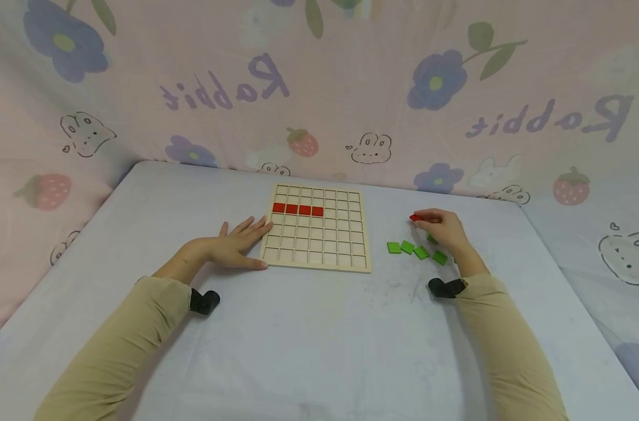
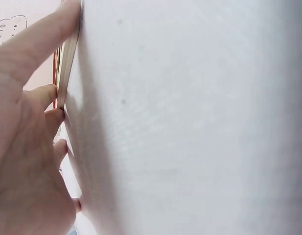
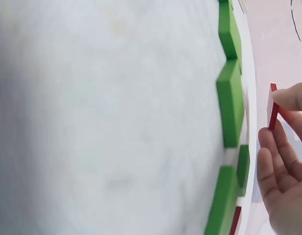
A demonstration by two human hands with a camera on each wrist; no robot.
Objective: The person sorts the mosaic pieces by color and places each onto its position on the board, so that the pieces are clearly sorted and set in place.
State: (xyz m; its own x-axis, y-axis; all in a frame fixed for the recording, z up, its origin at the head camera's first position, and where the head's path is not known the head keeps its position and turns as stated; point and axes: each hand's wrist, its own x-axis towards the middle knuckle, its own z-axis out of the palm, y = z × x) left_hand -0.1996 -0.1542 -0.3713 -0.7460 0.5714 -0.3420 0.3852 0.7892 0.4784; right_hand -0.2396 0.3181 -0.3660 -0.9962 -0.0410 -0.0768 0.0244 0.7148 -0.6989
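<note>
A wooden grid board lies on the table, with a row of several red square tiles set in its cells near the top left. My left hand rests at the board's left edge, fingers spread and straight, thumb near the lower left corner. Between thumb and fingers my right hand pinches a red tile, raised above the table to the right of the board. Under and beside that hand lie several loose green tiles; part of this group is hidden by the hand and wrist.
A second red tile lies behind the green ones in the right wrist view. The white table ends at a patterned cloth hung behind and at the sides. A black wrist device sticks out from each sleeve.
</note>
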